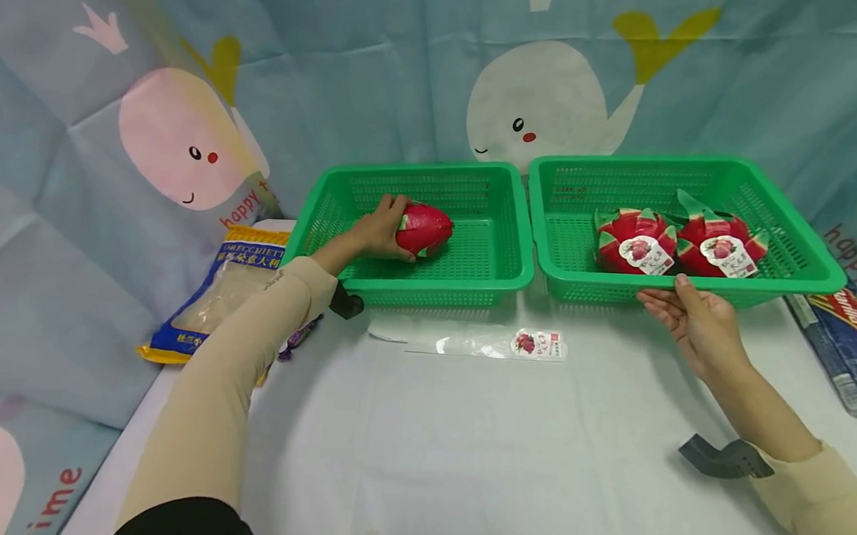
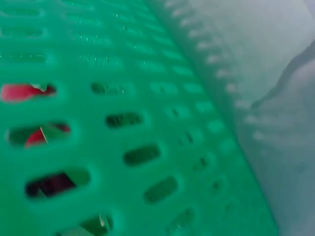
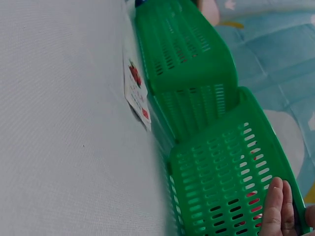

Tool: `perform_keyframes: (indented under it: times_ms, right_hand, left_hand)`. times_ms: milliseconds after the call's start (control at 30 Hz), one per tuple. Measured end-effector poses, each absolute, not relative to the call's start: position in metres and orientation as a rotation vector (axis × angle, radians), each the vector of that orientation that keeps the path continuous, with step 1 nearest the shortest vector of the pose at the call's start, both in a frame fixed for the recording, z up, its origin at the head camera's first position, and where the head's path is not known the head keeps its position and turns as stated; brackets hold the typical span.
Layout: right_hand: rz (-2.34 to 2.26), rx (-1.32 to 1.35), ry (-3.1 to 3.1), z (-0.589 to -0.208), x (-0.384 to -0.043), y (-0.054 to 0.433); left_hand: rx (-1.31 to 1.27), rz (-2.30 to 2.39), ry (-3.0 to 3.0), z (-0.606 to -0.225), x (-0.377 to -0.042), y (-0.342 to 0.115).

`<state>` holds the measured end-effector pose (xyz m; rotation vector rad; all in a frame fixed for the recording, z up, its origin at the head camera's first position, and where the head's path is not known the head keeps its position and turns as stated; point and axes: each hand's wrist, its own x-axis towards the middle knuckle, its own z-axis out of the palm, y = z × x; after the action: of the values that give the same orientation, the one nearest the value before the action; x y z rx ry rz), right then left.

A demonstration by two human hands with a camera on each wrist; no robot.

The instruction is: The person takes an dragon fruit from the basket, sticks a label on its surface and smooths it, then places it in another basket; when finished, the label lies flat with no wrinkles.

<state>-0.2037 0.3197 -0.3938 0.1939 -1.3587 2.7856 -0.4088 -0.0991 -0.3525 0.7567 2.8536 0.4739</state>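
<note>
In the head view my left hand (image 1: pixel 383 233) reaches into the left green basket (image 1: pixel 438 285) and grips a red dragon fruit (image 1: pixel 426 230). The right green basket (image 1: pixel 690 283) holds two dragon fruits with white labels, one dragon fruit (image 1: pixel 631 231) beside the other dragon fruit (image 1: pixel 723 230). My right hand (image 1: pixel 706 328) pinches that basket's front rim, thumb on top and fingers against the outer wall. The right wrist view shows those fingers (image 3: pixel 278 209) along the slotted side. Only basket mesh (image 2: pixel 98 132) with red behind it fills the left wrist view; the left hand is hidden there.
A clear plastic sleeve (image 1: pixel 468 340) with a fruit label lies before the baskets. At the left is a blue and yellow orecchiette bag (image 1: pixel 233 280), with a small purple wrapper (image 1: pixel 298 338) nearby. A dark blue package (image 1: pixel 847 329) lies at the right. A printed curtain (image 1: pixel 378 85) hangs behind.
</note>
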Motion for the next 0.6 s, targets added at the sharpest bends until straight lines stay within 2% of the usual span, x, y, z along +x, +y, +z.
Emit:
perform_keyframes:
  times_ms: [167,367,467,600]
  right_hand:
    - [2.781,0.193,-1.383,-0.391,-0.200,0.319]
    - [2.805,0.173,-1.369,-0.389,-0.200,0.320]
    - [2.834,0.158,-1.344,-0.389,-0.200,0.319]
    - [2.878,0.128,-1.274,-0.388,-0.202,0.318]
  left_hand:
    - [0.871,0.539,2.840,-0.343,-0.396,-0.106]
    - [0.939,0.675,2.923,-0.308,-0.364,-0.109]
    - [0.950,0.699,2.991,-0.289,-0.334,-0.107]
    - [1.082,0.616,3.047,-0.283,-0.273,-0.093]
